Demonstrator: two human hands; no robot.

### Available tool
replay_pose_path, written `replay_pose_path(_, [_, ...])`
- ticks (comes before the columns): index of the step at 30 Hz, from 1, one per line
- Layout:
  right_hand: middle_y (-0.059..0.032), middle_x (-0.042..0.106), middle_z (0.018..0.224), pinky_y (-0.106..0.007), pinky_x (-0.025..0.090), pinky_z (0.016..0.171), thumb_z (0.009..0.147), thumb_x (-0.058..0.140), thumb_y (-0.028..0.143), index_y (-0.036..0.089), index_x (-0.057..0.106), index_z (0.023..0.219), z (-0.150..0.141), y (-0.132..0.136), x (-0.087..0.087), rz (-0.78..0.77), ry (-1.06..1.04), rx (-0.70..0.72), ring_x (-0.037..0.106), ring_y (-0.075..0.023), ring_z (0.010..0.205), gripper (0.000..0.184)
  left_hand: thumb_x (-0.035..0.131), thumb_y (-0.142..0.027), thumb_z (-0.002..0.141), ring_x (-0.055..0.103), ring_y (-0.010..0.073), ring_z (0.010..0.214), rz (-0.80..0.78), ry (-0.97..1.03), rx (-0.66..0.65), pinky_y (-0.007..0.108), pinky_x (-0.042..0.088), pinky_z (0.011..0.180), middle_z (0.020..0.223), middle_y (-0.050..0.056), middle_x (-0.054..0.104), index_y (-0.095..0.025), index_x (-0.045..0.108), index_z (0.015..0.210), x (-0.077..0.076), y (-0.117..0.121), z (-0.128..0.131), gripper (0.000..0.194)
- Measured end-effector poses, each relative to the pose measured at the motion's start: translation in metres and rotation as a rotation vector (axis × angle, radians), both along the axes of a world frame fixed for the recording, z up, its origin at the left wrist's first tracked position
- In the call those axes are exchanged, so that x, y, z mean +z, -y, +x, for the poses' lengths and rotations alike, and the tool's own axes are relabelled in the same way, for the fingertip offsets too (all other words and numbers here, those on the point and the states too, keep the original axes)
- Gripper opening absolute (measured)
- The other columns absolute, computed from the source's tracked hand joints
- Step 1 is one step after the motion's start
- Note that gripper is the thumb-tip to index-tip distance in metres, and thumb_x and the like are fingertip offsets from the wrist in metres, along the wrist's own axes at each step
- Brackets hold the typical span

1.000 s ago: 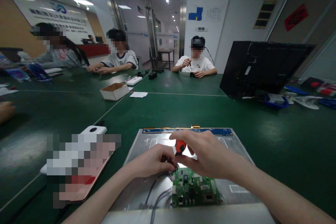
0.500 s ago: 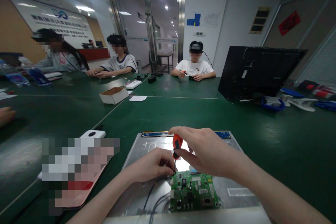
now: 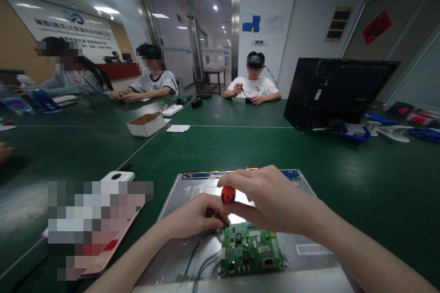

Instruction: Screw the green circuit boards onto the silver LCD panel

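My right hand (image 3: 266,197) grips the red and black handle of a screwdriver (image 3: 228,195) between thumb and fingers. The tool stands nearly upright, tip down at the upper left corner of a green circuit board (image 3: 250,249). Beside that tip, my left hand (image 3: 202,213) is closed in a pinch; whatever its fingertips hold is hidden. Under both hands lies a silver metal display panel (image 3: 302,229), with the board on its near part. Grey cables (image 3: 206,265) run along the panel at the board's left, and a narrow blue circuit strip (image 3: 202,176) lines its far edge.
Left of the panel lie a white device (image 3: 118,176) and a pink, partly blurred item (image 3: 129,224). An open carton (image 3: 146,125) and paper (image 3: 178,128) sit farther off on the green table (image 3: 220,146). A black monitor (image 3: 340,91) stands at right. Several people sit across.
The screwdriver handle has shifted slightly down and my right hand's fingers have turned with it. My left hand stays at the board corner. The view has swung a little to the right.
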State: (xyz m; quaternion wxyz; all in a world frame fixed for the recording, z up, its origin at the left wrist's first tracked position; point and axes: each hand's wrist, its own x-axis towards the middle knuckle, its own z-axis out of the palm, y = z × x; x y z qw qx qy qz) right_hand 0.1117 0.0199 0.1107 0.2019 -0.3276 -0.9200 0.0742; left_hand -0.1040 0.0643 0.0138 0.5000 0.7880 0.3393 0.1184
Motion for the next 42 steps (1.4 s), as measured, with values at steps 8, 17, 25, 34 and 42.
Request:
replay_pose_path(8, [-0.0041, 0.071, 0.102, -0.028, 0.034, 0.058, 0.097, 0.057, 0.031, 0.019, 0.057, 0.112, -0.0028, 0.0007, -0.0027, 0.021, -0.012, 0.001, 0.064, -0.0166, 0.078, 0.019, 0.066, -0.025, 0.074, 0.060, 0.0187, 0.078, 0.028, -0.032, 0.019, 0.028, 0.047, 0.072, 0.081, -0.001, 0.067, -0.019, 0.065, 0.082, -0.0058, -0.0009, -0.0024, 0.010])
replay_pose_path(17, [-0.0012, 0.066, 0.095, -0.027, 0.025, 0.052, 0.094, 0.061, 0.029, 0.020, 0.058, 0.105, -0.0024, -0.0023, -0.0077, 0.111, 0.044, 0.008, 0.058, -0.0131, 0.068, 0.014, 0.067, -0.025, 0.076, 0.061, 0.0230, 0.086, 0.079, -0.107, 0.011, 0.031, 0.048, 0.077, 0.085, 0.001, 0.068, -0.018, 0.069, 0.086, -0.0072, -0.0040, -0.0049, 0.013])
replay_pose_path(25, [-0.0058, 0.067, 0.112, -0.028, 0.032, 0.057, 0.094, 0.057, 0.024, 0.017, 0.055, 0.119, -0.0018, -0.0006, -0.0034, 0.044, 0.038, 0.028, 0.063, -0.0182, 0.084, 0.027, 0.067, -0.028, 0.079, 0.060, 0.0211, 0.079, 0.043, -0.069, -0.010, 0.028, 0.047, 0.069, 0.082, 0.002, 0.066, -0.017, 0.068, 0.087, -0.0102, -0.0047, -0.0049, 0.013])
replay_pose_path(34, [-0.0033, 0.067, 0.110, -0.028, 0.031, 0.055, 0.096, 0.054, 0.025, 0.018, 0.053, 0.121, -0.0037, 0.0005, -0.0033, 0.086, 0.063, 0.011, 0.063, -0.0176, 0.082, 0.025, 0.064, -0.021, 0.074, 0.060, 0.0193, 0.075, 0.006, -0.058, -0.014, 0.027, 0.046, 0.068, 0.079, -0.001, 0.066, -0.017, 0.066, 0.082, -0.0033, -0.0045, -0.0040, 0.008])
replay_pose_path(42, [0.0004, 0.066, 0.096, -0.027, 0.024, 0.050, 0.096, 0.059, 0.031, 0.020, 0.055, 0.105, -0.0048, -0.0029, -0.0071, 0.153, 0.092, -0.025, 0.060, -0.0144, 0.071, 0.015, 0.063, -0.019, 0.073, 0.060, 0.0203, 0.081, 0.022, -0.056, -0.005, 0.029, 0.048, 0.073, 0.083, -0.001, 0.067, -0.018, 0.066, 0.085, -0.0047, -0.0015, -0.0042, 0.013])
